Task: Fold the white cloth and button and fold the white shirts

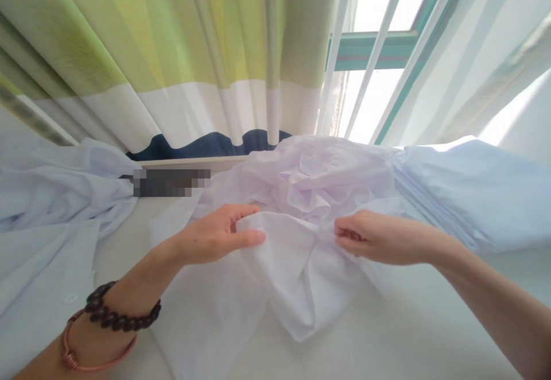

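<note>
A thin white garment [297, 276] lies crumpled in front of me, its far part bunched into loose folds. My left hand [228, 232] pinches an edge of it between thumb and fingers, and a flap hangs down from there towards me. On the other side, my right hand [365, 235] is closed on the same cloth with its fingers curled in. The fabric between both hands is slightly lifted. A dark bead bracelet [123, 311] and a copper-coloured bangle [71, 357] circle my left wrist.
Another white garment with a button [43, 242] lies heaped at the left. Folded white cloths [473, 196] are stacked at the right on the pale table [451, 322]. Behind hangs a green-and-white curtain [206, 41] beside a barred window [374, 47]. A blurred dark object [167, 182] lies at the back left.
</note>
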The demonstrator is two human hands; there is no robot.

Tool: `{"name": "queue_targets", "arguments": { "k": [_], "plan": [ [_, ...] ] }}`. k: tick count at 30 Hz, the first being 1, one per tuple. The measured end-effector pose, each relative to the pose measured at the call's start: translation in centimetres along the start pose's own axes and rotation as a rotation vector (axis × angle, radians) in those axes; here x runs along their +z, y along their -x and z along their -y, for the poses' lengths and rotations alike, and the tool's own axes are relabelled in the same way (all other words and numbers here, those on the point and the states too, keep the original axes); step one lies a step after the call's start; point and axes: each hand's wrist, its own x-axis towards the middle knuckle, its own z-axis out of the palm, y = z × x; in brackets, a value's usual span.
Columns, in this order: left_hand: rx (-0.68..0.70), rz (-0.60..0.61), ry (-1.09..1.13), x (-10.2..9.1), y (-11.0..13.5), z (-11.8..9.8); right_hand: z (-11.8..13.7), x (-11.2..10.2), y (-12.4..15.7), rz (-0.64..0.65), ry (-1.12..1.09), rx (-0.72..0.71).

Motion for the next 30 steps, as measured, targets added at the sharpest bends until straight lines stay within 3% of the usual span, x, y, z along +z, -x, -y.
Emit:
{"name": "queue_targets", "arguments": {
  "k": [7,9,11,15,18,21,25,27,30],
  "plan": [
    [-0.019,-0.080,0.039,-0.2,0.7,-0.8,0.4,-2.3,1.2,-0.211,-0.328,-0.081],
    [0.000,-0.037,0.030,0.2,0.8,-0.9,0.3,-2.2,1.0,-0.231,-0.394,-0.064],
    [0.009,0.096,-0.014,1.0,0.8,-0.9,0.1,-2.0,0.7,-0.214,-0.449,-0.053],
    [0.014,0.323,-0.259,2.4,1.0,-1.2,-0.6,-2.1,0.7,0.039,-0.503,-0.082],
    [-0.010,0.333,-0.395,2.0,1.3,-1.4,-1.0,-2.6,1.4,0.289,-0.420,-0.072],
    [-0.016,0.170,-0.480,0.1,1.7,-1.3,-1.2,-2.8,1.9,0.317,-0.234,-0.046],
    [-0.015,-0.200,-0.432,-3.0,2.0,-0.6,-1.8,-2.5,1.6,0.204,-0.088,-0.013],
    [0.018,-0.409,-0.366,-4.1,2.0,-0.1,-2.0,-2.3,1.3,0.101,-0.125,-0.009],
    [0.107,-0.711,-0.340,-4.9,1.7,0.5,-1.6,-2.3,0.9,-0.197,-0.200,-0.034]
  ]
}}
